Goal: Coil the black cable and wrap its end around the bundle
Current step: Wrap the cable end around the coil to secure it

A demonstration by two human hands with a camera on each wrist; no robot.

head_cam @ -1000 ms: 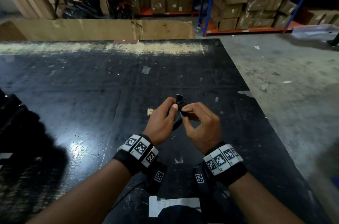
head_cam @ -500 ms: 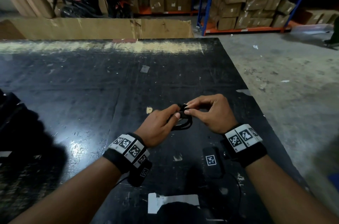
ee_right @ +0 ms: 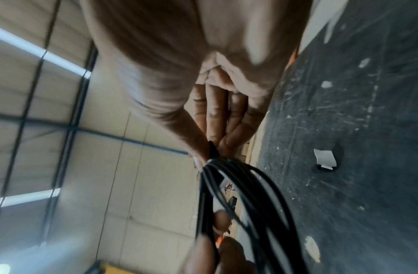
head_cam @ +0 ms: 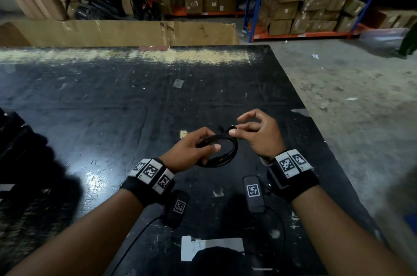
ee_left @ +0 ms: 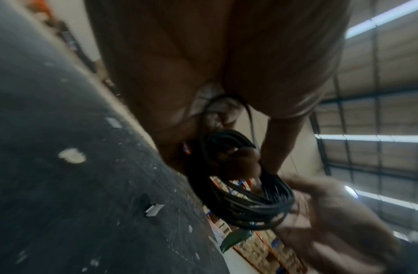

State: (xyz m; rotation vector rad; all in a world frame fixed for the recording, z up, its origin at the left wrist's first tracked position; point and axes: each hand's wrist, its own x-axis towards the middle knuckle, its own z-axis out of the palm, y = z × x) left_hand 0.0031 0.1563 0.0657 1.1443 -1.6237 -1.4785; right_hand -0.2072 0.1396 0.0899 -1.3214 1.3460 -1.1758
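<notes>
Now wider black cable (head_cam: 222,151) coil, gripped by left hand (head_cam: 191,151), end pinched by right hand (head_cam: 261,135), above table (head_cam: 112,106)

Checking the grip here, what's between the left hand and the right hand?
The coiled black cable spans that gap in the head view: left hand grips one side, right hand pinches its end at the top.

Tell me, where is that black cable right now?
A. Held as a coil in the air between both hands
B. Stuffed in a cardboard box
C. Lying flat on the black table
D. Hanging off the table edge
A: the left hand grips one side of the coiled black cable while the right hand pinches its end at the top of the loops, above the black table.
</notes>
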